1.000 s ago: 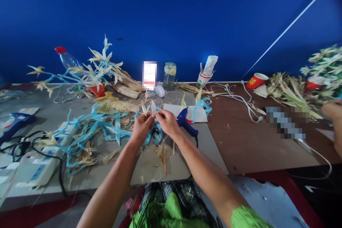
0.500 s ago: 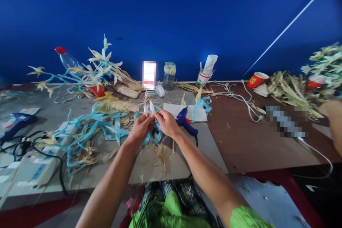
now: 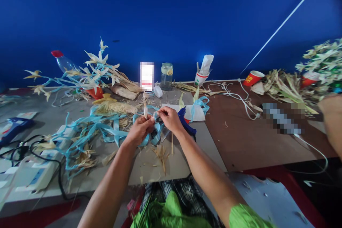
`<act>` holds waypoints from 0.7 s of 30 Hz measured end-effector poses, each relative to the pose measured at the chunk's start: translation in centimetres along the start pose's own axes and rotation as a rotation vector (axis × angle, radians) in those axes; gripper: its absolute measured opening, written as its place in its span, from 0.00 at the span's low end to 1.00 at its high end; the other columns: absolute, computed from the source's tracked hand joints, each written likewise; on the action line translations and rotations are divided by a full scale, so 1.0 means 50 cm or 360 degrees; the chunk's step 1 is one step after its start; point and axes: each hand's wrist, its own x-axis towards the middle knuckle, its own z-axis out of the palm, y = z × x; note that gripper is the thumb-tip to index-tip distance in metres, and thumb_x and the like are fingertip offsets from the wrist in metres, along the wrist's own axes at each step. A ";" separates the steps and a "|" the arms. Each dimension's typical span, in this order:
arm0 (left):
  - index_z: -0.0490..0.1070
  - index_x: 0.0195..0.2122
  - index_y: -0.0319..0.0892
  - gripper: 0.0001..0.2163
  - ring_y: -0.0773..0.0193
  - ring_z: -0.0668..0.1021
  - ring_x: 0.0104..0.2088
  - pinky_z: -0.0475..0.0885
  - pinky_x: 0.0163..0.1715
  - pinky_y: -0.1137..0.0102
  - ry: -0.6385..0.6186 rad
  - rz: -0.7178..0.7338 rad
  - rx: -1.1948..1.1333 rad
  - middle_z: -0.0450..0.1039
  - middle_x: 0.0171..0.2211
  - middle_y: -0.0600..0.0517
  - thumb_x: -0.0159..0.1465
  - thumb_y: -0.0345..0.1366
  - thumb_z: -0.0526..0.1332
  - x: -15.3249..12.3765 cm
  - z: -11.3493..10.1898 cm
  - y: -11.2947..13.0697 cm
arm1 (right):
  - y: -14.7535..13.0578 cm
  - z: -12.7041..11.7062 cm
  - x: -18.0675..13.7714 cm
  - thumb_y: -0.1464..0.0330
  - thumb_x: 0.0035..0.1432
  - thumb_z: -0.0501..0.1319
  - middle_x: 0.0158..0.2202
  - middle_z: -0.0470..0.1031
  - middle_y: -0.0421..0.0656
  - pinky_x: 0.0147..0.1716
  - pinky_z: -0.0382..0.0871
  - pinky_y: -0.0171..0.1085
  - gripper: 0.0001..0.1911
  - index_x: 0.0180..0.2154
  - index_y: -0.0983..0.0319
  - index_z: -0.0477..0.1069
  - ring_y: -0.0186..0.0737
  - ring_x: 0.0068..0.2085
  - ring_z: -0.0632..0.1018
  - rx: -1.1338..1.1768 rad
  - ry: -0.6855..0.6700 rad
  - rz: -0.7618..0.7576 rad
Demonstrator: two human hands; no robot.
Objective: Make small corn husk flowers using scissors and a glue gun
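Note:
My left hand is closed in a pinch on a pale corn husk piece, which stands upright above the fingers. Close beside it, my right hand pinches at a small whitish bit between the two hands, too small to name. Under and around the hands lie light blue ribbon strips. Just right of my right hand a blue glue gun rests by a white sheet, partly hidden by the forearm.
At the back left stands a husk-flower branch in a red cup. A clear jar, a lit phone and a white cup line the wall. A power strip lies left. Another person's arm shows at right.
My right hand has moved slightly away from the left hand, so a gap shows between them. One husk tip now stands in my left hand where two showed before.

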 end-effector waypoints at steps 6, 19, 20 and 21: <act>0.64 0.24 0.40 0.14 0.75 0.59 0.18 0.53 0.19 0.75 -0.0092 0.0014 -0.0139 0.56 0.18 0.58 0.49 0.39 0.69 -0.015 0.002 0.017 | 0.007 -0.010 0.006 0.61 0.51 0.57 0.23 0.70 0.38 0.30 0.62 0.32 0.12 0.26 0.63 0.69 0.33 0.27 0.69 0.0062 0.0119 0.0063; 0.64 0.25 0.39 0.14 0.76 0.56 0.17 0.51 0.18 0.75 0.0283 0.0189 0.0034 0.54 0.17 0.61 0.50 0.41 0.69 0.010 -0.003 -0.007 | 0.005 -0.002 0.005 0.57 0.49 0.59 0.18 0.62 0.35 0.25 0.58 0.32 0.14 0.24 0.62 0.67 0.31 0.23 0.63 0.0443 0.0123 0.0164; 0.64 0.25 0.39 0.14 0.76 0.56 0.17 0.50 0.18 0.75 0.0305 0.0206 0.0059 0.53 0.17 0.61 0.50 0.41 0.68 0.011 -0.003 -0.007 | 0.004 0.000 0.004 0.57 0.49 0.58 0.18 0.62 0.35 0.25 0.58 0.32 0.14 0.24 0.62 0.67 0.31 0.23 0.63 0.0434 0.0118 0.0163; 0.65 0.26 0.39 0.14 0.76 0.56 0.16 0.50 0.17 0.75 0.0326 0.0218 0.0087 0.53 0.17 0.61 0.49 0.42 0.68 0.011 -0.002 -0.008 | 0.003 0.002 0.003 0.57 0.49 0.58 0.18 0.62 0.35 0.25 0.58 0.32 0.14 0.24 0.62 0.67 0.31 0.23 0.63 0.0429 0.0116 0.0163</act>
